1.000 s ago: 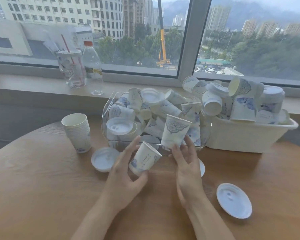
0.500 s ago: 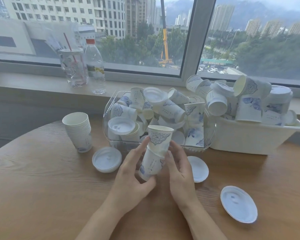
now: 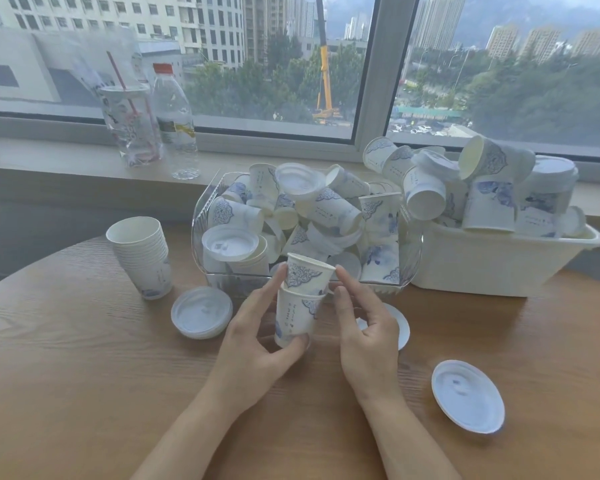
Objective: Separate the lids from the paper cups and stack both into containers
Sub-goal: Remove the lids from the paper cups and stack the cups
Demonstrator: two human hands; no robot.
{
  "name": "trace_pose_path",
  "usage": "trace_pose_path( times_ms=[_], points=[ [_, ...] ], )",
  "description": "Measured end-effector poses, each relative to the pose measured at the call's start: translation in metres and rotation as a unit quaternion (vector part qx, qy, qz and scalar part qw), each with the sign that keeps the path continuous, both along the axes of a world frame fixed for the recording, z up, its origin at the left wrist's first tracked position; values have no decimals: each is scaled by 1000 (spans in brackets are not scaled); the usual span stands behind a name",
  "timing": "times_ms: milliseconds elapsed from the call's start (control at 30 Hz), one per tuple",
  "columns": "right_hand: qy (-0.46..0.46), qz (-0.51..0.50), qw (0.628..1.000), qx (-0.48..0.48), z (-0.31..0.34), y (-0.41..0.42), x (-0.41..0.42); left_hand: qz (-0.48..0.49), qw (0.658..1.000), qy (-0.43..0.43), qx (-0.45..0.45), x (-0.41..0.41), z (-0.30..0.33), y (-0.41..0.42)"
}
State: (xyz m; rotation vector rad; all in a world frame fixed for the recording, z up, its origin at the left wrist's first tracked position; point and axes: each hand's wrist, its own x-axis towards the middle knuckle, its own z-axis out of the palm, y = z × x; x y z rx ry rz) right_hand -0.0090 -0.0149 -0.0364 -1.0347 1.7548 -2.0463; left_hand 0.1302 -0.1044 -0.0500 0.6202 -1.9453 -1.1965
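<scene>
— Cups? Position, axis?
— Two nested cups [image 3: 300, 299] just in front of clear bin [image 3: 201, 216], long axis near upright, mouths up. Left hand [image 3: 253, 344] fingers curled round lower cup; right hand [image 3: 368, 337] fingertips pinching upper rim.
— Room?
— Bare table [image 3: 84, 393] nearer than bin.

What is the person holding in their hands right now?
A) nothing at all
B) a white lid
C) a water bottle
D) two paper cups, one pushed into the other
D: the left hand grips the lower paper cup, the upper paper cup sits nested in it, and the right hand fingers touch that upper cup's rim.
</scene>
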Motion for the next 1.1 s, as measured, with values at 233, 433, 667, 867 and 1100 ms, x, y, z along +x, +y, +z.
trace_pose_path(
  times_ms=[233,433,667,867,1100],
  points=[
    [74,-9,997,18,-1,2,4,3,1000,6,29,1,0,-2],
    [31,-8,999,6,-3,3,0,-16,999,-5,30,-1,-1,0],
    [56,-25,998,20,-5,2,-3,1,1000,-8,29,1,1,0],
    [66,-23,997,27,-8,0,-4,16,999,0,33,4,0,-5],
    [132,-42,988,70,0,5,-12,3,1000,8,18,3,-1,-9]
  ],
)
